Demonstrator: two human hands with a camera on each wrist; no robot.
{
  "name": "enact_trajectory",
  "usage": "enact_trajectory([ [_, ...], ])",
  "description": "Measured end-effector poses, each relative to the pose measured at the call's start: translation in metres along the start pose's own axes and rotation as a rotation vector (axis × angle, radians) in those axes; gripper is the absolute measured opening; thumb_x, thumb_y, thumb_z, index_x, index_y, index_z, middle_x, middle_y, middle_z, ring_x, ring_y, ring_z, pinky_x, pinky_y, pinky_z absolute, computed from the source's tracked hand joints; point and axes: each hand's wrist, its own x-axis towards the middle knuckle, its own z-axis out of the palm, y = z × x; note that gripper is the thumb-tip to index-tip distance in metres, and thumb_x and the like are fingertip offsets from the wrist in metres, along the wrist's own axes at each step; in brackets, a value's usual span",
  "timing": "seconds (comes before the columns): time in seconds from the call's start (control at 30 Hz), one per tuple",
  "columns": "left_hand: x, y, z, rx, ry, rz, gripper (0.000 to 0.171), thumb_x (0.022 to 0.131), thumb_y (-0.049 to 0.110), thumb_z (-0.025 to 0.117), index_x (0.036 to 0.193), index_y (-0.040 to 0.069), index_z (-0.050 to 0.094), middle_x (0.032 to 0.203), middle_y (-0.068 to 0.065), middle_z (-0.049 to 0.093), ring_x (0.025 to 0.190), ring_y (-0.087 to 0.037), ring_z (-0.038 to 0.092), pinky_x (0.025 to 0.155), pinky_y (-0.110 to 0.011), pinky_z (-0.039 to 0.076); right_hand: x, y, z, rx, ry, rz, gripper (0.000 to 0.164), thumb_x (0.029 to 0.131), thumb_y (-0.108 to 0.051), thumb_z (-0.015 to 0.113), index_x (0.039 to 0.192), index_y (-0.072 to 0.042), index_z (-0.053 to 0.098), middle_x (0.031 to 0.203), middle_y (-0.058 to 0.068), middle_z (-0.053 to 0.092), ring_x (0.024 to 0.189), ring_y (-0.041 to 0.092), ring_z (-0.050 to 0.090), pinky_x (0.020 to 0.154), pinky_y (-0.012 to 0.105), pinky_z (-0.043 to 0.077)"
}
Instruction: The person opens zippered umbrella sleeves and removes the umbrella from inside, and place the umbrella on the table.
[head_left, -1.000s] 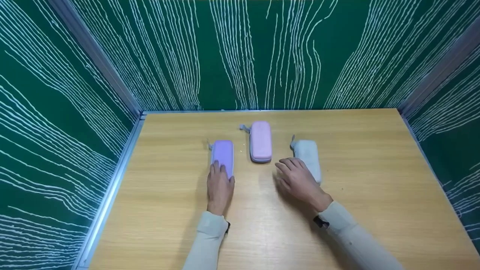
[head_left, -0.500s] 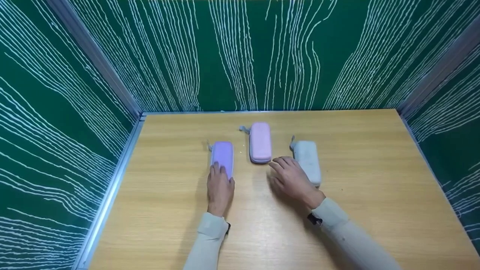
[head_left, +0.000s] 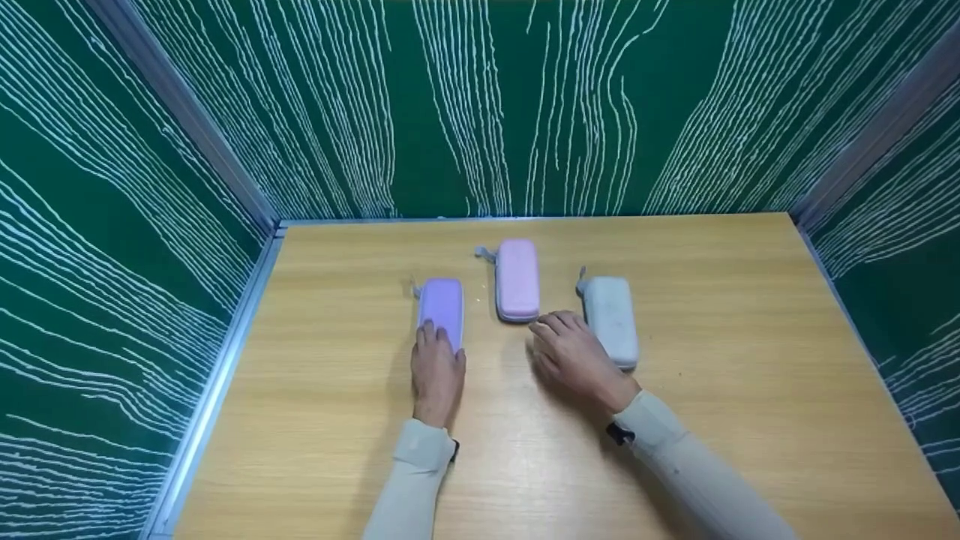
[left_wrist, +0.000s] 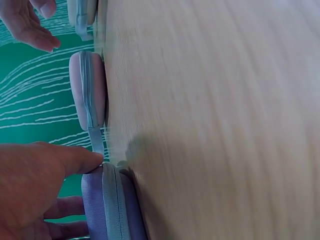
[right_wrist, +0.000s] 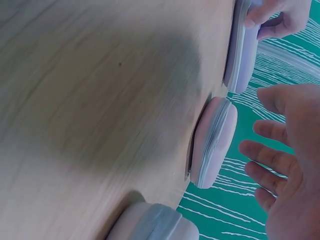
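In the head view my left hand holds the near half of a purple zip case, thumb at its right side and fingers over the top. The left wrist view shows that thumb against the edge beside the zip of the purple case. My right hand hovers above the table, fingers loosely bent, between a pink zip case and a grey zip case. It holds nothing; in the right wrist view its fingers are spread beside the pink case.
All three cases lie flat on a wooden table, each with a strap at its far left corner. Green walls with white wavy lines rise behind and at both sides. A metal rail runs along the left edge.
My right hand has shifted left, away from the grey case and closer to the near end of the pink one. The left hand stays on the purple case.
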Motion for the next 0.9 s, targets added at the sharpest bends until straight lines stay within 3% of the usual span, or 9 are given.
enact_trajectory([
  [0.27,0.003,0.0,-0.001,0.021,0.003,0.002,0.049,0.091,0.021,0.083,0.127,-0.009,0.068,0.143,-0.027,0.059,0.134,-0.039,0.056,0.105,-0.046,0.053,0.006,-0.001,0.004,0.014,-0.031,0.043,0.03,0.098,-0.01,0.07,0.126,0.002,0.069,0.125,0.019,0.07,0.12,0.04,0.062,0.108,0.056,0.046],
  [0.6,0.002,-0.001,-0.001,-0.013,-0.018,-0.015,0.05,0.091,0.018,0.083,0.129,-0.009,0.067,0.144,-0.028,0.058,0.134,-0.04,0.055,0.105,-0.048,0.054,0.013,-0.006,0.002,0.041,-0.124,0.11,0.035,0.102,-0.013,0.066,0.134,0.001,0.066,0.132,0.018,0.067,0.127,0.039,0.058,0.113,0.056,0.043],
  [0.9,0.001,-0.003,0.0,-0.004,0.006,0.013,0.046,0.088,0.014,0.083,0.124,-0.011,0.068,0.14,-0.027,0.06,0.129,-0.04,0.057,0.101,-0.047,0.055,0.015,-0.002,0.013,0.028,-0.018,0.041,0.031,0.098,-0.009,0.069,0.125,0.005,0.07,0.121,0.02,0.07,0.116,0.041,0.062,0.105,0.056,0.048],
])
